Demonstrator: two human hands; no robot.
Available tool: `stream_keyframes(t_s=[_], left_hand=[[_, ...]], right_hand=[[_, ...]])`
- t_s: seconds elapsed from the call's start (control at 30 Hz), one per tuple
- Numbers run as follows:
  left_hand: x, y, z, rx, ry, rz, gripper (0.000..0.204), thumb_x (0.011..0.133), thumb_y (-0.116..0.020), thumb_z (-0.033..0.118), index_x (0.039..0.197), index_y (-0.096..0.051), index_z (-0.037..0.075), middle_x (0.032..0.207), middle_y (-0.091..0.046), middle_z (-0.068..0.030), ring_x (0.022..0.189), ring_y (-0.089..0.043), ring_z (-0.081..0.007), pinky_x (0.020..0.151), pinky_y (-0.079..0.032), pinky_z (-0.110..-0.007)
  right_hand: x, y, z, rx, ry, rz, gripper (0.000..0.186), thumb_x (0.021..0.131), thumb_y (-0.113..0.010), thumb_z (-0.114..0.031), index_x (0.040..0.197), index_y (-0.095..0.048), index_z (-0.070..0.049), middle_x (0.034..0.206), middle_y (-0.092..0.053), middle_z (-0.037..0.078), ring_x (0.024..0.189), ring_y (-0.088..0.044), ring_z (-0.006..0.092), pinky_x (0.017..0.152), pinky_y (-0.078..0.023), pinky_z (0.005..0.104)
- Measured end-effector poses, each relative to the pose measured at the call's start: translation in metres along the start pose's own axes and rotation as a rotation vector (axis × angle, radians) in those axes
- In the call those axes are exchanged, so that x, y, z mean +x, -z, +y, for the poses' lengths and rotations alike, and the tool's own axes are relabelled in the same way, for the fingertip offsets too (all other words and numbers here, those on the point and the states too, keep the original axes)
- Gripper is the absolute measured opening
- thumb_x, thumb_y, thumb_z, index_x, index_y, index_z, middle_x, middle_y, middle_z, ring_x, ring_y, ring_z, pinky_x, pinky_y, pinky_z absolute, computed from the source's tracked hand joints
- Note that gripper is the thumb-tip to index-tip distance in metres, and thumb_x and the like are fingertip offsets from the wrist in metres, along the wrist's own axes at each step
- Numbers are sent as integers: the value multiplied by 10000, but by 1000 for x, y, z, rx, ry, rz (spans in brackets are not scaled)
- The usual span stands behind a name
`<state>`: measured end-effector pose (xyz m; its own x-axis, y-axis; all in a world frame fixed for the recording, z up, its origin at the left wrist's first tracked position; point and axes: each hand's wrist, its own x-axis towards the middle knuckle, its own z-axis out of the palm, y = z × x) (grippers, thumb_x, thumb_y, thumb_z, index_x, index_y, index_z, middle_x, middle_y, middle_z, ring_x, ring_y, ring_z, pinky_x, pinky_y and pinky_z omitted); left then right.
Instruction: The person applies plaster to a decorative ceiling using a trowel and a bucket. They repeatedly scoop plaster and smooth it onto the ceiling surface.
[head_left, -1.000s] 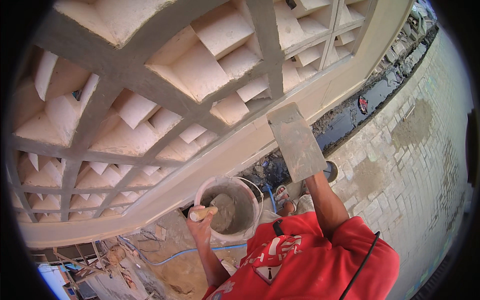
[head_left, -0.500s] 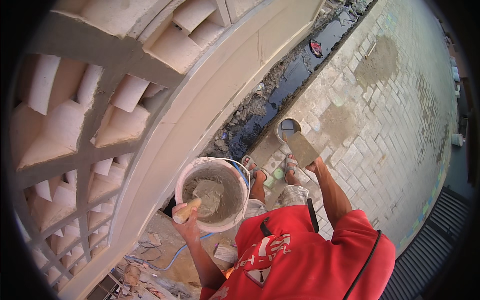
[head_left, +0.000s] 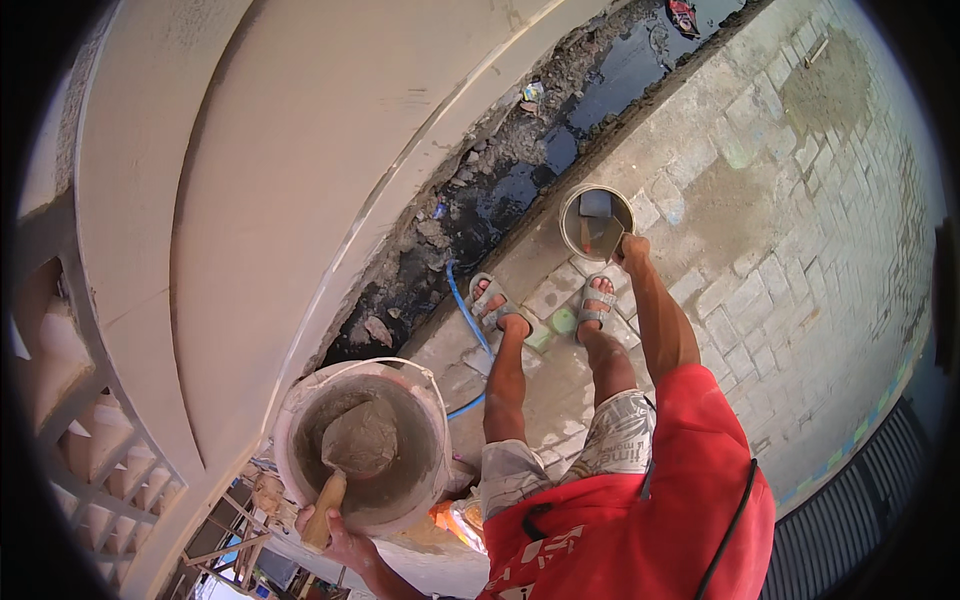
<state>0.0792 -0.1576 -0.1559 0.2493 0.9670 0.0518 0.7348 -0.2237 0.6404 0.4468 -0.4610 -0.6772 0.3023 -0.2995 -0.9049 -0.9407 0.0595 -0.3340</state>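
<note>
My left hand is wrapped round the wooden handle of a trowel. Its broad blade, coated in grey mortar, reaches into a large bucket with wet mortar inside. My right hand is closed at the near right rim of a smaller pail. A thin flat board juts from those fingers, now almost edge-on, so its face is mostly hidden. Inside the pail are a dark rectangular block and what looks like a brush or handle.
A plastered wall with lattice blocks rises on the left. Beside it runs a ditch of dark water and rubble. A blue hose curves past my sandalled feet. Paving blocks spread to the right.
The view has shifted, bringing the bucket lower left. The board in my right hand has turned from flat to edge-on at the pail. My left hand keeps the trowel in the bucket.
</note>
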Motion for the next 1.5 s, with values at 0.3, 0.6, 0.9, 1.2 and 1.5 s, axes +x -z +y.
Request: stream_keyframes(t_s=[0.3, 0.6, 0.9, 1.2, 1.5], left_hand=[[-35, -13, -41, 69, 185, 72, 439, 835, -680, 277, 1118, -479, 8, 1073, -501, -106, 1012, -491, -226, 945, -379, -366], [-23, -9, -48, -107, 227, 1, 337, 834, -647, 179, 1092, -498, 21, 1078, -488, -111, 1041, -468, -237, 987, -352, -389], [-4, 32, -25, -364, 254, 74, 342, 816, -658, 103, 1106, -496, 20, 1092, -500, -105, 1031, -473, -211, 949, -382, -370], [34, 95, 5, -572, 242, 204, 294, 729, -717, -22, 987, -584, 22, 943, -569, -50, 859, -553, -141, 798, -461, -285], [69, 138, -4, -619, 198, 229, 293, 728, -718, -39, 984, -585, 9, 928, -579, -62, 819, -560, -134, 748, -474, -273]], right_hand=[[73, -58, 30, -672, 231, 356, 235, 789, -644, -162, 912, -695, 32, 990, -677, 264, 947, -667, 397, 840, -536, 443], [14, 12, 9, -311, 212, 16, 210, 877, -583, -128, 1010, -665, 13, 839, -676, 112, 672, -657, 216, 476, -540, 307], [-271, 74, -73, 326, 14, -1067, 392, 919, -603, -211, 1242, -534, 0, 1149, -623, 119, 976, -627, 217, 833, -526, 360], [-617, -64, -150, 231, 514, -1641, 730, 773, -786, -197, 1353, -378, -21, 1253, -531, 103, 1119, -550, 199, 937, -473, 356], [-820, -191, -95, 289, 1279, -1277, 681, 833, -688, -51, 1409, -336, 42, 1230, -508, 150, 1116, -545, 208, 917, -490, 316]])
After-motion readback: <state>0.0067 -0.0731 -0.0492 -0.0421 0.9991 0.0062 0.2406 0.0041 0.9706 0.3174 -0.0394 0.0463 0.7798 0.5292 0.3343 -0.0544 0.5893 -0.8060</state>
